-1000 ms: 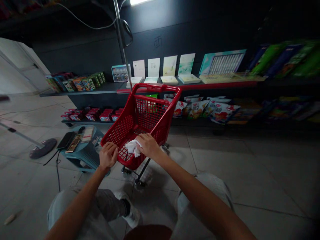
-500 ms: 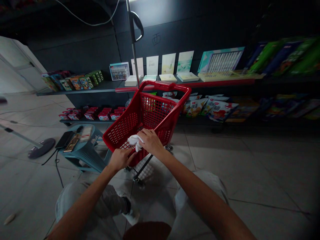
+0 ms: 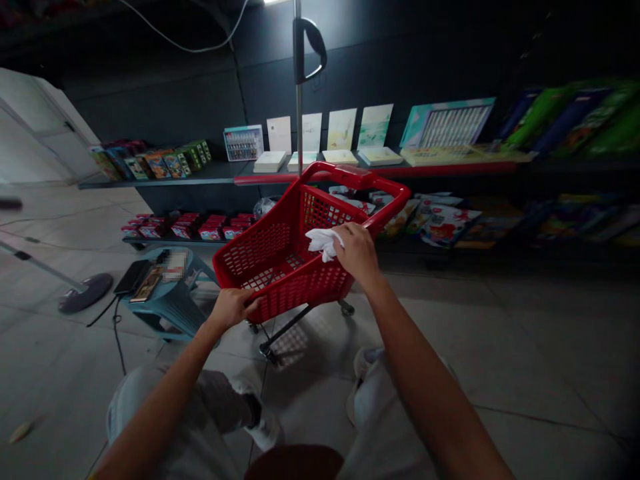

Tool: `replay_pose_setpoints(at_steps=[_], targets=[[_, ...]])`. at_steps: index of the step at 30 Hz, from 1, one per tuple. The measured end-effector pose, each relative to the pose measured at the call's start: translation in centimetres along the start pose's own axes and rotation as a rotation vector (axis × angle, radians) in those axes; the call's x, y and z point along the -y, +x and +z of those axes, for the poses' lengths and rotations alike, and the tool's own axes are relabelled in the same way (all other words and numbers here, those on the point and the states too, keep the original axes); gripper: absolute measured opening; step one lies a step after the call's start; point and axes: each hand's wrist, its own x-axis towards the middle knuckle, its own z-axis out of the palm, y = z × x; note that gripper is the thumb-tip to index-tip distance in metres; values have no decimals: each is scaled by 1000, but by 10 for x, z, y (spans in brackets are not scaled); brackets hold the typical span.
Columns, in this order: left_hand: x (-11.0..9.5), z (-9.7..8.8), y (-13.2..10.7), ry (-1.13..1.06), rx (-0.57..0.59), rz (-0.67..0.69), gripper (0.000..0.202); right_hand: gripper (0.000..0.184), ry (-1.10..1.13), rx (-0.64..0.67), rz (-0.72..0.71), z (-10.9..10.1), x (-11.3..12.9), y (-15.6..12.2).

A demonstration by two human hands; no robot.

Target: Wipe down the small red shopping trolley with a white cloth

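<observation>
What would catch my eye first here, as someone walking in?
The red mesh shopping cart in mid-view stands out, its near rim held by the left hand. The right hand presses a white cloth to the rim. Behind, dark shelves show colourful snack bags and upright cards.

- A charcoal-painted wall (image 3: 380, 53) is looming across the back, and it's staying dim!
- A bright ceiling strip light (image 3: 276, 1) is glowing right at the top edge, with a thin white cable (image 3: 190, 43) looping beneath it.
- A slim metal pole (image 3: 299, 120) is rising in front, carrying a black curved handle (image 3: 310, 50).
- Long dark display shelves (image 3: 165, 181) are running along that wall, stocked with boxes and packets.
- A white door (image 3: 40, 127) is standing far left.
- Pale square floor tiles (image 3: 520, 333) are stretching everywhere, and a teal plastic stool (image 3: 167, 313) is sitting on them, a black cable (image 3: 117, 340) trailing beside it!
</observation>
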Motion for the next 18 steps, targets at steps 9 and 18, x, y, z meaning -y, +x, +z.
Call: replay_pose_setpoints(at_steps=[9,18], targets=[[-20,-7,12,6,68,-61,41,34,-43,461,-58,7,84,-3],[-20,11,19,74,-19,-12,47,45,109,837,-212,47,162,12]])
